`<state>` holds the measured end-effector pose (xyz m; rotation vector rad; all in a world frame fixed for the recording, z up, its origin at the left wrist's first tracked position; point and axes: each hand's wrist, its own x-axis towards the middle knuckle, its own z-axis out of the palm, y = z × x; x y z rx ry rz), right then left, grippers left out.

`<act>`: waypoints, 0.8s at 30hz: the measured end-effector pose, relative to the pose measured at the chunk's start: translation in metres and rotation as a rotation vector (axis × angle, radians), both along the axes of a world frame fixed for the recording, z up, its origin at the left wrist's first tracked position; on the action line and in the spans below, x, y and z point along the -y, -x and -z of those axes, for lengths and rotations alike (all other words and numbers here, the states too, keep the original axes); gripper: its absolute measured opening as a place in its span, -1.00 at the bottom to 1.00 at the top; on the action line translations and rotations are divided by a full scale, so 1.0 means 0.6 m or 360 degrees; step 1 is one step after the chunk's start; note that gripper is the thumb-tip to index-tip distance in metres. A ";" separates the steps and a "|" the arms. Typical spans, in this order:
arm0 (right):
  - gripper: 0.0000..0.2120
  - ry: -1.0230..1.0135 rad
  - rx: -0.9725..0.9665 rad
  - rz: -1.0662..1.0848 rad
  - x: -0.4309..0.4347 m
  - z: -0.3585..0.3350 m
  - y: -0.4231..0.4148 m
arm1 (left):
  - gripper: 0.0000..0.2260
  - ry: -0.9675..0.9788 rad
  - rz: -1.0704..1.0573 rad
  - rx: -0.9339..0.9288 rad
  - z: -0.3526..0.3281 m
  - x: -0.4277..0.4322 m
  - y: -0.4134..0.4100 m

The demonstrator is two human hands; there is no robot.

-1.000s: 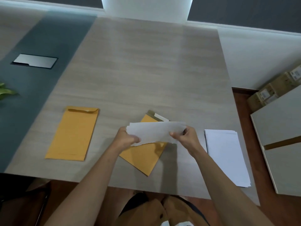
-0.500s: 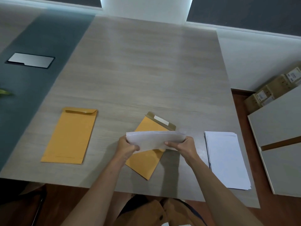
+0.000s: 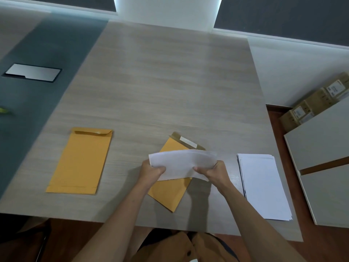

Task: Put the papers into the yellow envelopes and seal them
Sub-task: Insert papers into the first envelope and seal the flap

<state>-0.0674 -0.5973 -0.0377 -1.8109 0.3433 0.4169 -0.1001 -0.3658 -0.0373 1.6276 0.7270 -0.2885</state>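
Right now the left hand (image 3: 151, 172) and the right hand (image 3: 213, 172) each grip one end of a folded white paper sheet (image 3: 181, 163), thumbs on its near face, holding it over the grey wood-grain bench (image 3: 170, 82). Beneath it lies a tilted yellow paper envelope (image 3: 170, 191), its open flap pointing toward one o'clock. A second flat yellow envelope (image 3: 81, 161) rests at nine o'clock from the hands, and a white paper stack (image 3: 264, 186) at three o'clock.

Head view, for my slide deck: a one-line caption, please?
Left hand and right hand hold a white paper over the open yellow envelope.
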 end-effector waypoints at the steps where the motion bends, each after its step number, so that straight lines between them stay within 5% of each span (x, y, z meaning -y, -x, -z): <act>1: -0.64 0.0041 -0.0017 0.0000 0.000 0.002 -0.004 | -0.78 -0.0008 0.0003 -0.0015 0.001 -0.001 -0.006; 6: -0.65 0.0173 -0.0035 0.0084 0.022 0.002 -0.029 | -0.90 -0.0222 0.0090 0.0019 0.014 0.005 -0.042; 11: -0.65 0.0201 -0.0022 0.0179 0.076 -0.023 -0.068 | -0.60 -0.0688 0.0199 0.0073 0.028 0.036 -0.073; 18: -0.73 0.0559 0.0206 0.0088 0.135 -0.062 -0.147 | -0.38 -0.1216 0.1082 -0.0004 0.020 0.102 -0.104; 24: -0.73 0.0896 0.0422 -0.0148 0.131 -0.082 -0.183 | -0.16 -0.1583 0.1223 -0.0135 0.016 0.112 -0.119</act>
